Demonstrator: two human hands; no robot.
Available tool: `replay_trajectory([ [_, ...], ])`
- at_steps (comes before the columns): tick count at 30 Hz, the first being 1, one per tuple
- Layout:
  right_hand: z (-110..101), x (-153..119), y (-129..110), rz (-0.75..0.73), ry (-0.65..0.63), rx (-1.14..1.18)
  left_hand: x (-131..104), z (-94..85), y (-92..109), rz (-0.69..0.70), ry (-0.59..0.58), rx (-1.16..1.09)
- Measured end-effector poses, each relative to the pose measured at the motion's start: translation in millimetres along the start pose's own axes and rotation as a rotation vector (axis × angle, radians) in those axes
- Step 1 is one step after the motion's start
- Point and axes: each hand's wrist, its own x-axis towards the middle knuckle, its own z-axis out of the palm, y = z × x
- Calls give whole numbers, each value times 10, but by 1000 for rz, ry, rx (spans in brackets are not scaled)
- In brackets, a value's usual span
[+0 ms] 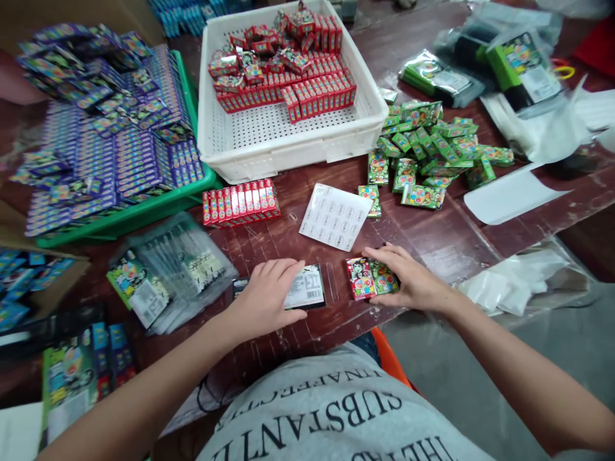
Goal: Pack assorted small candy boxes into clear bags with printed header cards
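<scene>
My left hand (269, 296) lies flat over a clear plastic packet (308, 287) with a printed barcode card in it, covering its left part. To its right, my right hand (408, 278) has thumb and fingers around small picture boxes on the table. A red box (360, 279) lies at the left of these, and a green box (383, 276) sits between it and my palm. Above my hands is a white sheet of round stickers (335, 216). A row of red boxes (241, 202) stands farther left.
A white crate (293, 150) holds red boxes; a green tray (129, 221) is piled with purple ones. Loose green boxes (432, 144) lie at the right. Clear packets (173, 272) are stacked left of my left hand. Plastic bags (514, 278) lie along the table's right edge.
</scene>
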Motion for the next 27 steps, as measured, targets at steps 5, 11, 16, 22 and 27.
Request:
replay_trajectory([
  [5, -48, 32, -157, -29, -52, 154, -54, 70, 36, 34, 38, -84],
  [11, 63, 287, -319, -100, -91, 137, -13, 124, 130, 114, 76, -170],
  [16, 249, 349, -355, -92, -62, 112, 35, 288, 208, 46, 134, -170],
  [22, 92, 82, -227, -41, -110, 24, 33, 331, 232, 11, 131, -166],
  [27, 82, 157, -161, -89, -130, 53, 68, 352, 272, 42, 131, -183],
])
